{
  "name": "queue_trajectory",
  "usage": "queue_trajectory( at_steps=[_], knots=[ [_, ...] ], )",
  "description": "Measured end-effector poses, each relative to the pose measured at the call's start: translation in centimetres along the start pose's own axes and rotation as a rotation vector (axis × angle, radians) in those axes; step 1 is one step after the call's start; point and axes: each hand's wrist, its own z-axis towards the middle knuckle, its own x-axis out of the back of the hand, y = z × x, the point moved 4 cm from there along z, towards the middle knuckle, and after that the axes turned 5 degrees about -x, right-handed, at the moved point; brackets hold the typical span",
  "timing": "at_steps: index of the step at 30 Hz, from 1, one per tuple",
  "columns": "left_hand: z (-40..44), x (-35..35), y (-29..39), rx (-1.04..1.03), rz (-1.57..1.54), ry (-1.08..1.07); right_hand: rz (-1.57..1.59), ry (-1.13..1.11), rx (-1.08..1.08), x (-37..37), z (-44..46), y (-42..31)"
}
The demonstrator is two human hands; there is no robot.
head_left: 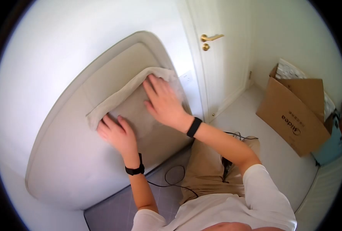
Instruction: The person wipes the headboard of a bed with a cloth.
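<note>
A large pale beige padded panel with a curved top, like a headboard (67,111), leans against the white wall. A folded band of beige cloth (124,90) slants across its face. My left hand (119,134) is low at the band's left end, its fingertips against the lower edge and partly hidden there, thumb held apart. Higher up, my right hand (164,101) lies on the panel with fingers stretched and spread, their tips touching the cloth near its right end. This hand is slightly blurred. Neither hand visibly pinches the cloth. A black band circles each wrist.
To the right is a white door (224,57) with a gold handle (212,37). An open cardboard box (290,115) leans on the floor beside a blue item (330,144). A black cable (171,185) loops near my legs, and a wall socket (186,78) sits beside the panel.
</note>
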Motion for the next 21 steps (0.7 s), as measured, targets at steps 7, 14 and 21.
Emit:
queue_trajectory(
  at_steps=[7,14,21],
  knots=[
    [-0.2,-0.1,2.7,0.066,-0.246,0.006,0.092,0.04,-0.054,1.7,-0.3,-0.3],
    [-0.4,3.0,9.2,0.082,-0.498,0.068,0.066,0.262,-0.07,12.6,0.2,-1.8],
    [-1.2,5.1,16.6,0.084,-0.89,0.232,-0.155,0.344,-0.043,22.2,-2.4,-3.1]
  ],
)
